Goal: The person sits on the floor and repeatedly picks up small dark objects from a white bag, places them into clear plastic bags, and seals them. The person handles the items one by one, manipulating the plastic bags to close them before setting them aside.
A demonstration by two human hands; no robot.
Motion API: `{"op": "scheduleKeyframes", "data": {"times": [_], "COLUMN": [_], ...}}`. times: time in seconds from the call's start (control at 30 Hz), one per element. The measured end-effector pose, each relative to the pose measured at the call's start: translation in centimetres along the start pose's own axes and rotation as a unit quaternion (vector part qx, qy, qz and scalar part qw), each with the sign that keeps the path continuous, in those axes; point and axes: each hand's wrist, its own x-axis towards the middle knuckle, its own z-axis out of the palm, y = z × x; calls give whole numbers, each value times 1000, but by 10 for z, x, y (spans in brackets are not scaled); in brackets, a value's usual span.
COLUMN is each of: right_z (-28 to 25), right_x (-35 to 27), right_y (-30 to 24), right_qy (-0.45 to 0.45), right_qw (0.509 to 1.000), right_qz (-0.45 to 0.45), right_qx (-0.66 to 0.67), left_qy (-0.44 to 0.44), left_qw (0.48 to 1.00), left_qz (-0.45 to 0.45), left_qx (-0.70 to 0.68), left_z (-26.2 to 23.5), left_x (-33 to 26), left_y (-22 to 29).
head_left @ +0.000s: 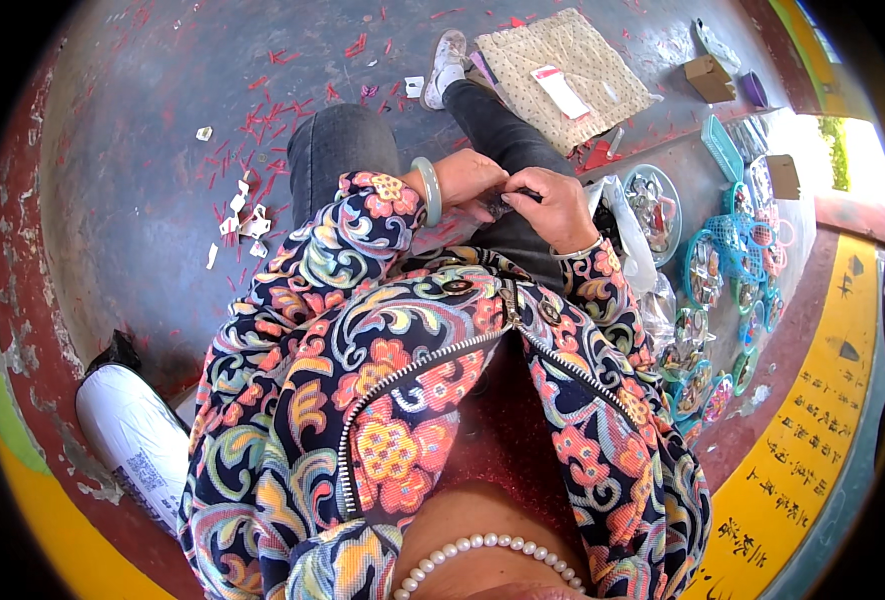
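Observation:
My left hand (465, 180), with a pale green bangle (427, 190) at the wrist, is held over my lap, its fingers bent toward my other hand. Touching it at the fingertips is my right hand (555, 208), thumb and forefinger pinched together. Something small and dark shows between the two hands; its kind is too small and too covered by the fingers to tell. Beneath them lie my dark trouser legs (343, 150). Just right of my right hand stands a white plastic bag (635, 240), beside a round basket (660, 190) filled with small mixed items.
Several coloured baskets (741, 245) crowd the right side. A quilted mat (563, 60) lies ahead on the grey floor (163, 120), near a cardboard box (710, 78). Red scraps and white pieces (255, 222) litter the floor at left. A white sack (133, 435) lies at lower left.

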Motion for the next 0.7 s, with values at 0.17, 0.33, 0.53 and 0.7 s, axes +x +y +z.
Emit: {"op": "scheduleKeyframes", "data": {"times": [0.17,0.33,0.53,0.7], "right_z": [-3,-11,-10,-7], "right_x": [-1,-3,-7,-3], "right_y": [11,9,18,9], "right_qy": [-2,41,73,97], "right_qw": [996,961,954,991], "right_qz": [31,145,160,38], "right_qx": [82,231,242,80], "left_qy": [62,55,47,73], "left_qw": [982,998,992,967], "left_qz": [-99,-14,-51,-130], "left_qx": [-150,-35,-104,-207], "left_z": [6,-1,0,4], "left_x": [-1,3,2,-1], "left_y": [18,1,2,13]}}
